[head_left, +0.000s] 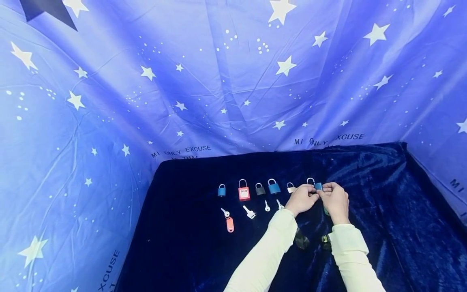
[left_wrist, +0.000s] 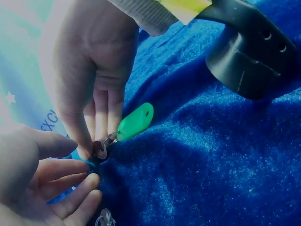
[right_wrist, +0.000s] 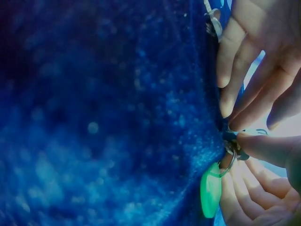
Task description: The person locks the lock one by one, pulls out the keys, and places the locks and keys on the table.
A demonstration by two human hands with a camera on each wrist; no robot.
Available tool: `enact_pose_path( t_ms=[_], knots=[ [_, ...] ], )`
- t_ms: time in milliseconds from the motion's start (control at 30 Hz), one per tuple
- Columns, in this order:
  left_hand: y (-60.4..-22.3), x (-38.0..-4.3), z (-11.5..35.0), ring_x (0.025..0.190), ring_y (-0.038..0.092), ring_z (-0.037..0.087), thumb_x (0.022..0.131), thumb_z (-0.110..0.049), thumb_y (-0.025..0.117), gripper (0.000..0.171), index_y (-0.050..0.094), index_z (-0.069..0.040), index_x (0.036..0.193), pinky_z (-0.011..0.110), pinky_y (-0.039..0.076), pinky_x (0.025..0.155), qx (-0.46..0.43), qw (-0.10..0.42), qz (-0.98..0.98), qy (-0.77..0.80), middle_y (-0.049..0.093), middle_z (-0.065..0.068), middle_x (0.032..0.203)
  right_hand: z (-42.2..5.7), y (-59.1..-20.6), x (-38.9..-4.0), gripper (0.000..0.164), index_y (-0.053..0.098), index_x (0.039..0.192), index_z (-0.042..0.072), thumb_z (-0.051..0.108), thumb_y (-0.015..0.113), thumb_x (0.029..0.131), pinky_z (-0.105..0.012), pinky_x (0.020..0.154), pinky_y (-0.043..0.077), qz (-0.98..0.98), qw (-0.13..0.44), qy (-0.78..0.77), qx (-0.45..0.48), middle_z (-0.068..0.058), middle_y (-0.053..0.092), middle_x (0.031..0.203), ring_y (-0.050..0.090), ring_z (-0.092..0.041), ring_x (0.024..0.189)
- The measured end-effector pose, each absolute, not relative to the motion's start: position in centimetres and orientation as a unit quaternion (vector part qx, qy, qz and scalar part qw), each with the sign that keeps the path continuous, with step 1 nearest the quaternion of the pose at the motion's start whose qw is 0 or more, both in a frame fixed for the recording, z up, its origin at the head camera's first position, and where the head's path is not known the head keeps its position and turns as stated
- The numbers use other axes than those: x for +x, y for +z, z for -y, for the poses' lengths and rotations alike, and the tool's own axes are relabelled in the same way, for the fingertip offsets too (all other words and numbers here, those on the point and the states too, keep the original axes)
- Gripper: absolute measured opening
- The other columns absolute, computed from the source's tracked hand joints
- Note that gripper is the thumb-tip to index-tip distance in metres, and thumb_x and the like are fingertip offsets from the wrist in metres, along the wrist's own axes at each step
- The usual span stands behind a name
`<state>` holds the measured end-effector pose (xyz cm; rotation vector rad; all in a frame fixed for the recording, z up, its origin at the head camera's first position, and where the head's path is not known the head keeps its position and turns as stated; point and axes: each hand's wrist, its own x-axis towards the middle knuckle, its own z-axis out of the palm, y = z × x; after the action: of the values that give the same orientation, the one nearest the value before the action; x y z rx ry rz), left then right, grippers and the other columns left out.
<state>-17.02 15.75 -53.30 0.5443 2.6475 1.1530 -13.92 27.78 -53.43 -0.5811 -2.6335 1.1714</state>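
Note:
A small blue padlock [head_left: 318, 186] sits between the two hands at the right end of a row of locks, its silver shackle standing up beside the fingers. My left hand [head_left: 303, 198] grips it from the left, fingertips at its body. From the right, my right hand [head_left: 335, 202] pinches a key [left_wrist: 102, 149] at the padlock. A ring joins this key to a green tag [left_wrist: 136, 123], which hangs below the fingers in the right wrist view. The key's blade is hidden by the fingers and lock.
Left of the hands stand a blue padlock [head_left: 221, 190], a red padlock [head_left: 244, 194], a dark padlock [head_left: 260, 190], a larger blue padlock [head_left: 273, 187] and a brass-coloured padlock [head_left: 290, 188]. Several keys lie before them, including one with an orange tag [head_left: 230, 224]. Dark blue cloth [head_left: 175, 243] covers the table.

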Motion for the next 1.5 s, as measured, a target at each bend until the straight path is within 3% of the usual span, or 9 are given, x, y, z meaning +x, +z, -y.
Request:
enact_pose_path(
  t_ms=[233, 433, 567, 667, 733, 867, 1033, 1333, 1500],
  knots=[
    [-53.4, -16.8, -15.7, 0.098, 0.063, -0.002, 0.095, -0.021, 0.065, 0.024, 0.074, -0.011, 0.114, 0.006, 0.045, 0.085, 0.177, 0.111, -0.891, 0.402, 0.068, -0.005, 0.122, -27.7, -53.2, -13.8, 0.027, 0.065, 0.113, -0.002, 0.012, 0.068, 0.091, -0.055, 0.09, 0.045, 0.887, 0.105, 0.405, -0.196, -0.022, 0.072, 0.108, 0.068, -0.039, 0.101],
    [-53.0, -16.6, -15.7, 0.081, 0.064, -0.002, 0.094, -0.019, 0.066, 0.022, 0.074, -0.012, 0.114, 0.009, 0.047, 0.073, 0.152, 0.133, -0.877, 0.436, 0.075, -0.005, 0.096, -27.7, -53.1, -13.7, 0.028, 0.064, 0.115, -0.001, 0.013, 0.067, 0.091, -0.054, 0.091, 0.044, 0.881, 0.111, 0.412, -0.205, -0.022, 0.071, 0.109, 0.068, -0.039, 0.101],
    [-52.9, -16.7, -15.7, 0.082, 0.065, -0.001, 0.095, -0.019, 0.065, 0.022, 0.074, -0.012, 0.113, 0.01, 0.048, 0.074, 0.13, 0.131, -0.871, 0.455, 0.076, -0.003, 0.094, -27.8, -52.7, -13.6, 0.025, 0.064, 0.112, 0.001, 0.013, 0.068, 0.091, -0.049, 0.088, 0.046, 0.88, 0.118, 0.413, -0.203, -0.021, 0.073, 0.105, 0.068, -0.011, 0.075],
    [-53.0, -16.9, -15.7, 0.088, 0.066, 0.0, 0.094, -0.018, 0.064, 0.022, 0.075, -0.011, 0.112, 0.011, 0.049, 0.078, 0.124, 0.125, -0.868, 0.465, 0.076, -0.003, 0.099, -27.9, -52.5, -13.6, 0.023, 0.063, 0.111, 0.002, 0.014, 0.069, 0.091, -0.043, 0.084, 0.045, 0.878, 0.116, 0.418, -0.2, -0.019, 0.073, 0.102, 0.049, 0.015, 0.064],
    [-53.0, -16.9, -15.7, 0.09, 0.066, 0.0, 0.094, -0.018, 0.065, 0.021, 0.076, -0.011, 0.11, 0.011, 0.049, 0.079, 0.122, 0.123, -0.865, 0.472, 0.076, -0.003, 0.1, -27.9, -52.3, -13.5, 0.023, 0.062, 0.11, 0.003, 0.014, 0.069, 0.091, -0.037, 0.081, 0.044, 0.877, 0.115, 0.423, -0.2, -0.019, 0.073, 0.103, 0.044, 0.021, 0.061],
    [-53.3, -16.9, -15.7, 0.082, 0.067, 0.002, 0.094, -0.015, 0.064, 0.018, 0.076, -0.006, 0.105, 0.012, 0.05, 0.074, 0.102, 0.118, -0.847, 0.508, 0.077, 0.001, 0.093, -27.7, -52.2, -13.3, 0.025, 0.062, 0.112, 0.001, 0.015, 0.069, 0.092, -0.022, 0.076, 0.042, 0.871, 0.114, 0.436, -0.195, -0.02, 0.073, 0.104, 0.045, 0.022, 0.061],
    [-53.6, -16.8, -15.7, 0.073, 0.074, 0.022, 0.095, -0.011, 0.064, 0.017, 0.075, 0.002, 0.098, 0.025, 0.06, 0.067, 0.034, 0.117, -0.769, 0.628, 0.076, 0.012, 0.081, -27.3, -51.9, -13.1, 0.028, 0.06, 0.114, -0.002, 0.014, 0.069, 0.092, -0.008, 0.065, 0.043, 0.855, 0.113, 0.472, -0.184, -0.021, 0.071, 0.106, 0.05, 0.02, 0.065],
    [-53.3, -16.4, -15.1, 0.084, 0.073, 0.041, 0.093, -0.005, 0.065, 0.015, 0.073, 0.008, 0.098, 0.04, 0.061, 0.073, 0.002, 0.099, -0.668, 0.737, 0.075, 0.021, 0.086, -26.2, -50.8, -12.7, 0.028, 0.059, 0.115, -0.003, 0.011, 0.069, 0.093, -0.007, 0.063, 0.046, 0.834, 0.121, 0.513, -0.161, -0.017, 0.07, 0.104, 0.056, 0.017, 0.068],
    [-53.4, -16.3, -14.9, 0.08, 0.074, 0.036, 0.093, -0.002, 0.066, 0.015, 0.072, 0.01, 0.099, 0.037, 0.062, 0.072, 0.004, 0.098, -0.627, 0.773, 0.074, 0.025, 0.089, -25.8, -50.3, -12.4, 0.029, 0.059, 0.116, -0.003, 0.013, 0.067, 0.094, -0.01, 0.063, 0.047, 0.829, 0.114, 0.524, -0.155, -0.018, 0.069, 0.107, 0.057, 0.015, 0.071]
  ],
)
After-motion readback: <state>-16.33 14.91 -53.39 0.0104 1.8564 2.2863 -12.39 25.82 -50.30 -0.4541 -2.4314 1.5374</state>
